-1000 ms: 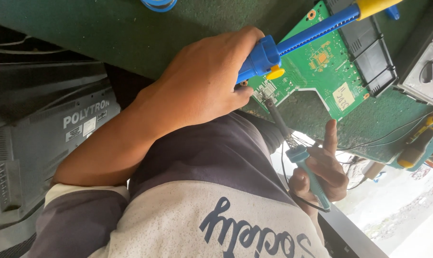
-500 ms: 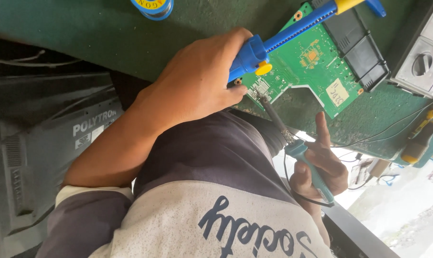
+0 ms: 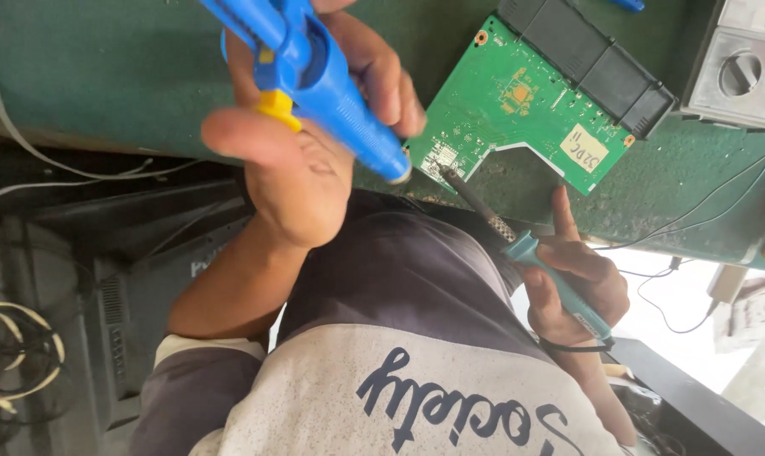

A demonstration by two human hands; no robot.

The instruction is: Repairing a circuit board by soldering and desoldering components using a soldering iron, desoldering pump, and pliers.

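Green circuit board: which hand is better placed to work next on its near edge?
Probably the right hand: its soldering iron tip meets the circuit board edge. The left hand holds the blue desoldering pump, which appears raised off the board.

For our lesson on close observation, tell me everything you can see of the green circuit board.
The green circuit board lies flat on a green worktop, turned at an angle. It looks like rigid laminate with fine traces, a gold square near its middle, a pale sticker and ringed corner holes. Long black connector blocks line its far edge. The soldering iron tip meets its near corner, and the blue desoldering pump nozzle is close beside it.
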